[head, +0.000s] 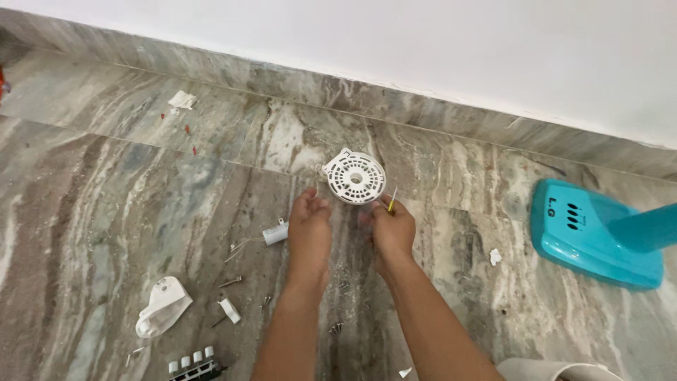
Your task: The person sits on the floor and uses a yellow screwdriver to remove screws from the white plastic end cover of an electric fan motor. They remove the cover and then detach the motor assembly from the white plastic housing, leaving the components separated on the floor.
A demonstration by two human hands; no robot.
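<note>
A round white slotted plastic cover (355, 176) lies on the marble floor (127, 212) just beyond both hands. My left hand (309, 227) stretches toward it palm down, fingers together, holding nothing, its fingertips a little short of the cover's left edge. My right hand (390, 226) is closed around a thin tool with a yellow tip (392, 201), which points up toward the cover's right rim. A small white cylindrical capacitor with wires (274, 234) lies just left of my left hand.
A turquoise fan base (592, 233) stands at the right. A white plastic piece (163, 306), a white clip (229, 310), loose screws (231, 281) and a switch block with white buttons (192, 365) lie at lower left. Paper scraps (182, 100) sit near the skirting.
</note>
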